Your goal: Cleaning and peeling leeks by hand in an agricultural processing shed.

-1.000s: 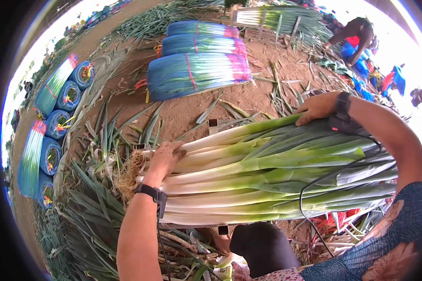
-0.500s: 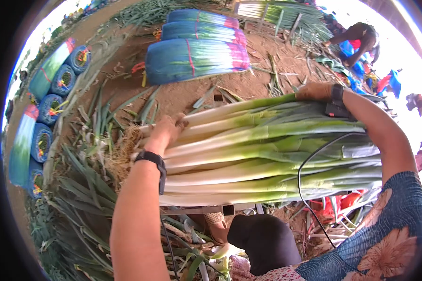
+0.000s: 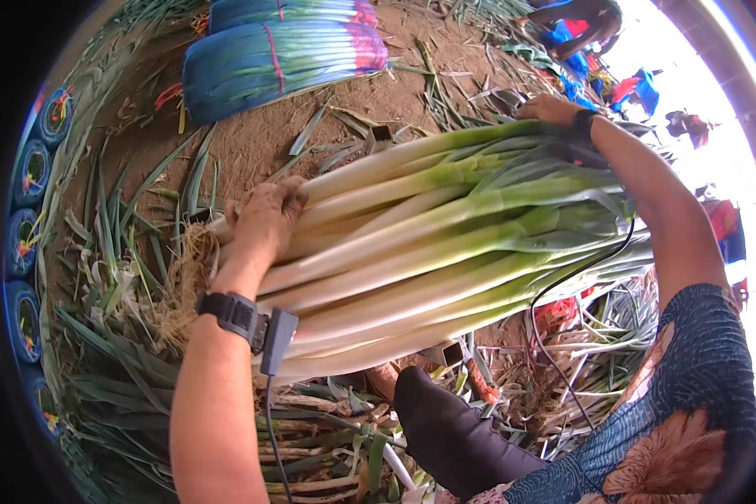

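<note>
A big pile of leeks (image 3: 412, 252) lies across the middle, white root ends to the left and green leaves to the right. Over the far edge of the white stalks curls my left hand (image 3: 266, 212), its fingers gripping the leeks near the roots (image 3: 185, 286). My right hand (image 3: 550, 109) is wrapped over the far side of the leafy ends, its fingertips partly hidden behind the leaves. Both wrists wear black bands, and a thin black cable (image 3: 554, 353) hangs across the leaves near my right arm.
Blue-wrapped leek bundles (image 3: 311, 67) lie on the dirt floor beyond the pile. More rolled bundles (image 3: 27, 244) line the far left. Loose leaves and stalks (image 3: 118, 395) litter the ground around my leg (image 3: 458, 437). Another person (image 3: 584, 25) bends at the upper right.
My view has shifted, so the blue bundles appear farther left and higher. The leek pile now slants more, its leafy end farther up. Both hands remain on it.
</note>
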`<action>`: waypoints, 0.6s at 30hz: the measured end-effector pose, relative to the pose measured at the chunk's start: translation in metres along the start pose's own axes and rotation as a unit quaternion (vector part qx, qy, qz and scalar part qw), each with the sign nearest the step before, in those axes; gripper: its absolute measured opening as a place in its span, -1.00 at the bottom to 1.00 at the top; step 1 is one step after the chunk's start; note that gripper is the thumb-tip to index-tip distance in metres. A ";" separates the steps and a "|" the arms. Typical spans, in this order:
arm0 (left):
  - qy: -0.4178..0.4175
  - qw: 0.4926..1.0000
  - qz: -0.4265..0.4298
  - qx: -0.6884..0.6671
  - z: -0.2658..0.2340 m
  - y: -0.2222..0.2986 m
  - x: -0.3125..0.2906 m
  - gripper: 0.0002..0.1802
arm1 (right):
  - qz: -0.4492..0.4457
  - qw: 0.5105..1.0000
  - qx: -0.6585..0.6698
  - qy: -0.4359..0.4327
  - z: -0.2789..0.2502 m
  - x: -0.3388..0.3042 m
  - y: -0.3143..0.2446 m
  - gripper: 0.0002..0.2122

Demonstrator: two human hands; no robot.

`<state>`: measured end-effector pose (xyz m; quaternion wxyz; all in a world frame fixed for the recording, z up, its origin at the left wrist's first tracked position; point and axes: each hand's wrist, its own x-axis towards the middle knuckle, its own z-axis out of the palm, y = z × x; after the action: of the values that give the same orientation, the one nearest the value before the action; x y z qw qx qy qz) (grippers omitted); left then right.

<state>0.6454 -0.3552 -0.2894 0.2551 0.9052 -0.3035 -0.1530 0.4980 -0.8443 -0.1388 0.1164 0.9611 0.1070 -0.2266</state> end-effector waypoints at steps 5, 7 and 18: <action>0.069 0.996 0.062 0.007 0.006 -0.019 -0.007 -0.70 | 0.052 0.992 0.116 -0.007 0.009 0.006 -0.018 -0.73; 0.058 0.996 0.073 -0.005 0.006 -0.016 -0.005 -0.71 | 0.199 0.942 0.261 -0.071 -0.001 0.008 -0.032 -0.72; -0.018 0.999 0.034 0.012 -0.008 -0.006 -0.015 -0.66 | 0.231 0.936 0.263 0.031 -0.020 -0.015 -0.084 -0.73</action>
<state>0.6396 -0.3386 -0.2842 0.2440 0.8945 -0.3400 -0.1572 0.4712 -0.7612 -0.1292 -0.0950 0.9619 -0.1783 -0.1840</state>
